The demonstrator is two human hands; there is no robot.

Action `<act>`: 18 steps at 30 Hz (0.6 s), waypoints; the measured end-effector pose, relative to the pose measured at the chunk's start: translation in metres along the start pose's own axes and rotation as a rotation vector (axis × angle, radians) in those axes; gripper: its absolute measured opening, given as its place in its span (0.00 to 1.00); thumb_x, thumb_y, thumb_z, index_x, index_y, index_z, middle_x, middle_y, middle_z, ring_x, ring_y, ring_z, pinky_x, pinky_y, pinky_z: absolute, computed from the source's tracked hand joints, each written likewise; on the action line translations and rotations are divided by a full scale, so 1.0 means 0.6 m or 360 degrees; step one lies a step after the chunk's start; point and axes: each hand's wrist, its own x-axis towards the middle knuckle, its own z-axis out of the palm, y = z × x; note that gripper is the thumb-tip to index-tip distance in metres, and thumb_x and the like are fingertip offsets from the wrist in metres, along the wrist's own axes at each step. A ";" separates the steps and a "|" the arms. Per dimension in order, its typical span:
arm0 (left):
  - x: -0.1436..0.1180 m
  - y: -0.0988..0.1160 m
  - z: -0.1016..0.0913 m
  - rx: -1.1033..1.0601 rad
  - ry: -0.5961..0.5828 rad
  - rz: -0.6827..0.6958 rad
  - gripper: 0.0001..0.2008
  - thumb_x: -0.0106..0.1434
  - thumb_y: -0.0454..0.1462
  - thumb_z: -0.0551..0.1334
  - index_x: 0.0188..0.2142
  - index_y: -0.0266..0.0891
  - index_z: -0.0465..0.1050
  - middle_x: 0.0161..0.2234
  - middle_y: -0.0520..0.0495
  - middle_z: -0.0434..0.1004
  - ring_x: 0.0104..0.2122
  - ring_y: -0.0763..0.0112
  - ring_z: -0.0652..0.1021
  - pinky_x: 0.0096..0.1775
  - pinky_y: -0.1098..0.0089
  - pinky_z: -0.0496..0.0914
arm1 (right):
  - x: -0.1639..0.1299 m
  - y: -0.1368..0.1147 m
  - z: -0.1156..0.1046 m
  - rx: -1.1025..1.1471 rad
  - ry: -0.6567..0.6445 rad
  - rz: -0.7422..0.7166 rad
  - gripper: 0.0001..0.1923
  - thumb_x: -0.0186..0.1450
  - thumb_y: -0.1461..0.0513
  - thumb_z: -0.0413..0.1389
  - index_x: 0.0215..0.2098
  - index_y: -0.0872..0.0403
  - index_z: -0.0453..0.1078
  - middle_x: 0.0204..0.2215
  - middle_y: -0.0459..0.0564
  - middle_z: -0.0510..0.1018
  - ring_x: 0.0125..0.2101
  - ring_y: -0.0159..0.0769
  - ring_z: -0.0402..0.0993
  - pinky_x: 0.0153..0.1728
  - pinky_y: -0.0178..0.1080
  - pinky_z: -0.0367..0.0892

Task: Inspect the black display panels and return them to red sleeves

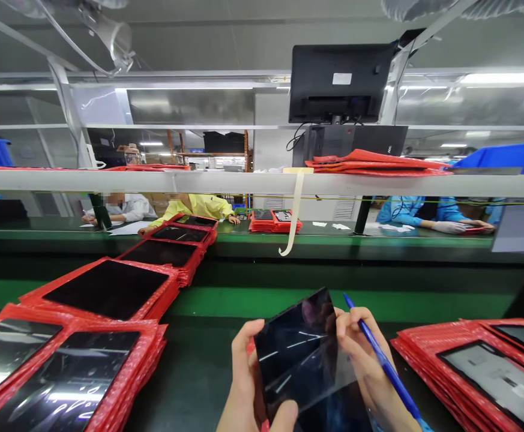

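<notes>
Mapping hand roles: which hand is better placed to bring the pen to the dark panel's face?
Right, likely: the right hand holds the blue pen close by the dark panel. The left hand grips the panel's left side and has no pen, so it looks less free.

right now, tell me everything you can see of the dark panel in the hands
The panel is flat, thin and straight-edged, with a glossy black face that looks like glass and mirrors bright streaks of light. It is held tilted, one corner pointing up, over the dark bench. The left hand grips its left side, thumb over the face; fingers of the right hand touch its right edge. Its lower end runs out of the picture, and its back is hidden.
</notes>
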 end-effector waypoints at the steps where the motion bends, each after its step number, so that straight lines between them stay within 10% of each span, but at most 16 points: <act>1: 0.005 0.010 -0.001 -0.0016 -0.0029 -0.0020 0.38 0.55 0.41 0.67 0.59 0.53 0.46 0.49 0.42 0.75 0.40 0.61 0.79 0.38 0.67 0.70 | -0.001 0.000 0.003 -0.0005 0.0004 0.0070 0.13 0.55 0.59 0.66 0.30 0.48 0.64 0.23 0.41 0.70 0.33 0.37 0.66 0.37 0.38 0.61; 7: 0.028 0.040 -0.008 -0.0466 -0.0057 -0.0253 0.45 0.49 0.50 0.68 0.62 0.48 0.49 0.49 0.42 0.75 0.52 0.49 0.73 0.46 0.59 0.69 | -0.009 -0.002 0.012 0.0064 0.0055 0.0420 0.14 0.54 0.61 0.66 0.29 0.48 0.63 0.23 0.39 0.68 0.29 0.33 0.64 0.38 0.36 0.62; 12: 0.040 0.043 -0.012 -0.0627 0.0142 -0.0373 0.33 0.60 0.47 0.60 0.63 0.52 0.52 0.50 0.48 0.76 0.59 0.58 0.67 0.58 0.59 0.60 | -0.012 -0.002 0.002 0.0213 0.0129 0.0467 0.12 0.55 0.61 0.66 0.27 0.48 0.65 0.22 0.38 0.68 0.35 0.33 0.69 0.59 0.41 0.55; 18: 0.053 0.036 -0.027 -0.0321 0.0369 -0.0268 0.22 0.57 0.43 0.65 0.53 0.52 0.70 0.60 0.59 0.66 0.66 0.63 0.53 0.64 0.67 0.44 | -0.015 0.001 -0.008 0.0336 0.0513 0.0616 0.16 0.49 0.60 0.69 0.33 0.46 0.70 0.26 0.40 0.78 0.43 0.41 0.75 0.59 0.50 0.59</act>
